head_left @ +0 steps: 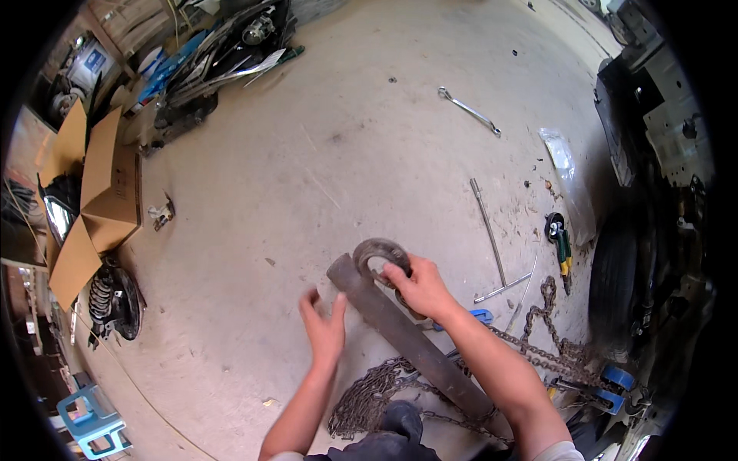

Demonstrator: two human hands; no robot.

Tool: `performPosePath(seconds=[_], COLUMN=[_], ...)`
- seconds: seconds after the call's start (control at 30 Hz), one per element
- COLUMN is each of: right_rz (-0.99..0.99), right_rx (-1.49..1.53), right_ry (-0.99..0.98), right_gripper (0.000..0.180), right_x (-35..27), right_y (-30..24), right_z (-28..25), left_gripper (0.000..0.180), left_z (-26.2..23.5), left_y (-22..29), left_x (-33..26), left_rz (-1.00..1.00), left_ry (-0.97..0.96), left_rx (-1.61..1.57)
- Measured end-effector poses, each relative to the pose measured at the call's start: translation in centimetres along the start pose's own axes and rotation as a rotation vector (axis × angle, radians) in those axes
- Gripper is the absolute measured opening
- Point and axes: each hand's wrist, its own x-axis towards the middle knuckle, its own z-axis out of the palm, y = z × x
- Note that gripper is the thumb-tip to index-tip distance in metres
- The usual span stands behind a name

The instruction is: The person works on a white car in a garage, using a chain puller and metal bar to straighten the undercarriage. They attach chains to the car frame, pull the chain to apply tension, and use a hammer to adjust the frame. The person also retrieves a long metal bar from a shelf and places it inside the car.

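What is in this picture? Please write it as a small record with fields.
Right grip: closed on thick, dark, ring-like metal part
Left grip: open beside long, brown-grey metal tube; contact unclear
Near tube: tangled brown metal chain
On floor: double-ended silver wrench, T-shaped steel tool
Left side: open brown cardboard box
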Motion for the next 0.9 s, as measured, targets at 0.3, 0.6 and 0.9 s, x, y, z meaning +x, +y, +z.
performPosePath(seconds=[0.3,0.6,0.9], right_rz=[-0.047,-0.119,-0.236], right_rx=[0.218,0.114,-0.086], right_ry=[0.079,0.224,0.251], right_gripper=[0.028,0.026,0.032], right_x=[1.8,3.7,6.2], right_y=[-1.5,-7.6,-14.0], right_z=[0.2,-4.7,-7.4], left_gripper=[0.043,0.037,0.032], left_z=[6.1,7.1,7.5], left_y=[1.7,6.8,17.0], left_x=[-2.7,-2.5,-3.0], left_rz=[-0.957,-0.891,-0.701], left_ry=[-0.262,-0.247,-0.439], left_rx=[-0.934,-0.974,-1.149])
